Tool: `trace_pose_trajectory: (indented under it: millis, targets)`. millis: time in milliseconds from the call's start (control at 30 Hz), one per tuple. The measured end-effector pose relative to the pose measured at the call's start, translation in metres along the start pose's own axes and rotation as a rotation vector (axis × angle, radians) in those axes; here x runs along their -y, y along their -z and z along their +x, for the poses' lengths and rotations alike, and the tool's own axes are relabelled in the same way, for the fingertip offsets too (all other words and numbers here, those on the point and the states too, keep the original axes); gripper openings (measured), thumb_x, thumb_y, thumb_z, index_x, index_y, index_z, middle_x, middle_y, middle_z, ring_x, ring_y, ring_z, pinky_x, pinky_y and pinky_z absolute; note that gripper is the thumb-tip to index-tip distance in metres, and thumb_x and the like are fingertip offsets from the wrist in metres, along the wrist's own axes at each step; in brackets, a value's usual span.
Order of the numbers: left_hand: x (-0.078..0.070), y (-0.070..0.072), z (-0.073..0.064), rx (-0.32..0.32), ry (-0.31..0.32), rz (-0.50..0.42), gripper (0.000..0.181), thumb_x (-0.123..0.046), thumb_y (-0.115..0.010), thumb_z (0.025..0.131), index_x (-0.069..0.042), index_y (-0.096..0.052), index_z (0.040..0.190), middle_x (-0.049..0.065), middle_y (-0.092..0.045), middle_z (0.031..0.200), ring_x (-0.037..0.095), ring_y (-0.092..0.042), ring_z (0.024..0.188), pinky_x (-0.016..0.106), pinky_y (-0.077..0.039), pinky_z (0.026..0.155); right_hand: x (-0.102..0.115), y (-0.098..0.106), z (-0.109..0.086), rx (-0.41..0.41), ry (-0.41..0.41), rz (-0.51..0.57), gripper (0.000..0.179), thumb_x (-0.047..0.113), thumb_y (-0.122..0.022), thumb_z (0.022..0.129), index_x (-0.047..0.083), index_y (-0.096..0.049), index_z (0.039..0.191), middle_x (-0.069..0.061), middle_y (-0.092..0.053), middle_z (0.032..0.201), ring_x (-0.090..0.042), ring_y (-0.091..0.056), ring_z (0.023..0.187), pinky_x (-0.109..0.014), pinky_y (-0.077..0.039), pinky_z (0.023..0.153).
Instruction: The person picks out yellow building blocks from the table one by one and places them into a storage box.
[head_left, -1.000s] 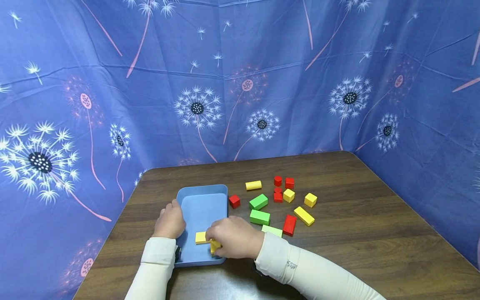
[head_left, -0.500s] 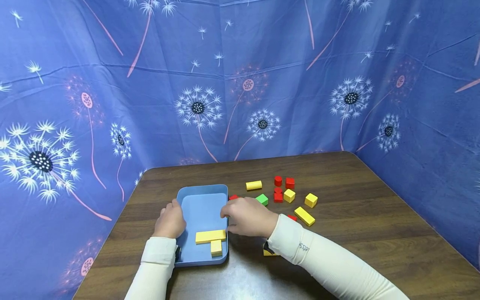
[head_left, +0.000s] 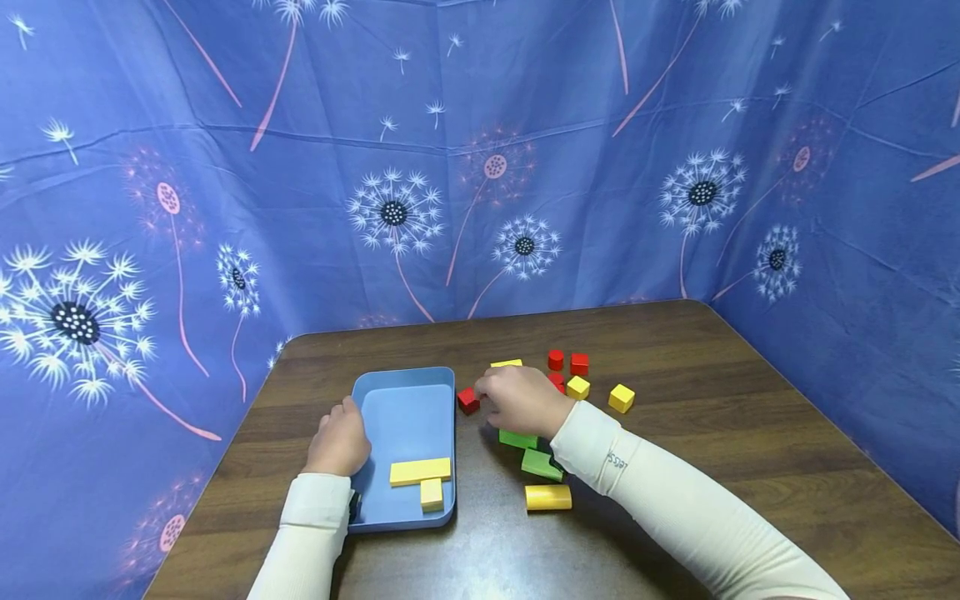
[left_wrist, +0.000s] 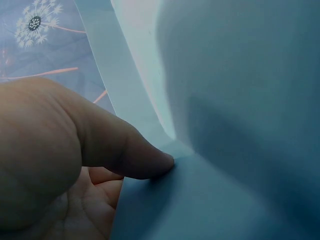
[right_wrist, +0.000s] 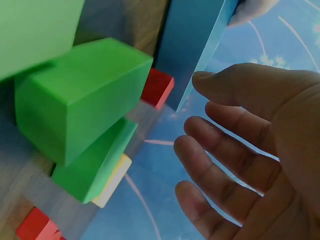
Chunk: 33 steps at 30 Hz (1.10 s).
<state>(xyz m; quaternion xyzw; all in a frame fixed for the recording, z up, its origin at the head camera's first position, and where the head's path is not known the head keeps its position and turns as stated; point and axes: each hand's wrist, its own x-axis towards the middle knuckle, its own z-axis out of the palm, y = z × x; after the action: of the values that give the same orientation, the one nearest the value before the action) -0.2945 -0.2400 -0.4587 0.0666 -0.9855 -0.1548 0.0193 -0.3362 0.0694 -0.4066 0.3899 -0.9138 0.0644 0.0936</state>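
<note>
My left hand [head_left: 337,440] grips the left wall of the blue tray [head_left: 401,417]; in the left wrist view the thumb [left_wrist: 145,156] presses on its inner side. Inside the tray lie a long yellow block [head_left: 420,472] and a yellow cube [head_left: 432,495]. My right hand [head_left: 525,402] hovers over the loose blocks, fingers loosely bent with nothing between them. Below it are a green block [head_left: 517,439] and a paler green block [head_left: 542,465]. A red cube [head_left: 468,401] sits between this hand and the tray. Another green block [right_wrist: 92,167] shows only in the right wrist view.
A yellow cylinder [head_left: 548,497] lies nearest the front. Farther back are a red cylinder [head_left: 556,360], a red cube [head_left: 580,364] and two yellow cubes, one [head_left: 621,398] standing apart. A patterned blue cloth [head_left: 480,167] hangs behind the wooden table [head_left: 712,417].
My right hand has let go of the yellow cube in the tray. It has moved right and away over the green blocks. The left hand has stayed on the tray wall.
</note>
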Motion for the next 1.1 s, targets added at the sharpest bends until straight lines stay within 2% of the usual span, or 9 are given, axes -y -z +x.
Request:
trace_pose_trajectory:
  millis: [233,467,700,900,1100]
  targets:
    - [-0.001,0.000,0.001,-0.005,-0.007,-0.008,0.065,0.001,-0.057,0.095,0.020,-0.027,0.150,0.042,-0.048,0.140,0.055,-0.052,0.125,0.068,-0.047,0.103,-0.018,0.001,0.001,-0.020,-0.040,-0.014,0.028,0.019,-0.083,0.084,0.019,-0.078,0.111,0.005,-0.075,0.105,-0.013,-0.071,0.092,-0.032,-0.060,0.070]
    - [-0.002,0.000,0.001,-0.006,-0.013,-0.015,0.065,0.001,-0.058,0.094,0.020,-0.029,0.149,0.041,-0.050,0.138,0.054,-0.054,0.121,0.068,-0.048,0.101,-0.036,0.000,0.004,-0.044,-0.107,-0.006,0.027,0.011,-0.080,0.083,0.016,-0.077,0.109,-0.001,-0.073,0.105,-0.016,-0.070,0.090,-0.034,-0.060,0.067]
    - [0.000,0.000,0.001,-0.023,-0.008,0.005,0.065,0.001,-0.060,0.093,0.021,-0.031,0.148,0.042,-0.051,0.136,0.055,-0.054,0.122,0.067,-0.049,0.100,-0.053,-0.007,0.009,-0.024,-0.194,-0.049,0.034,0.018,-0.083,0.082,0.013,-0.076,0.115,-0.003,-0.070,0.110,-0.023,-0.068,0.097,-0.042,-0.061,0.072]
    - [0.001,0.001,0.000,-0.006,-0.002,0.003,0.065,0.000,-0.059,0.094,0.020,-0.029,0.149,0.041,-0.049,0.139,0.054,-0.053,0.124,0.067,-0.048,0.102,-0.067,-0.010,0.010,-0.012,-0.255,-0.048,0.037,0.018,-0.081,0.083,0.012,-0.075,0.119,-0.007,-0.068,0.114,-0.027,-0.066,0.100,-0.046,-0.061,0.080]
    - [0.002,0.000,-0.001,-0.002,-0.007,-0.006,0.066,0.001,-0.058,0.095,0.020,-0.028,0.150,0.041,-0.048,0.141,0.053,-0.052,0.124,0.067,-0.047,0.103,-0.082,-0.019,0.014,-0.006,-0.294,-0.056,0.036,0.017,-0.077,0.084,0.012,-0.075,0.120,-0.008,-0.066,0.114,-0.029,-0.065,0.099,-0.046,-0.060,0.077]
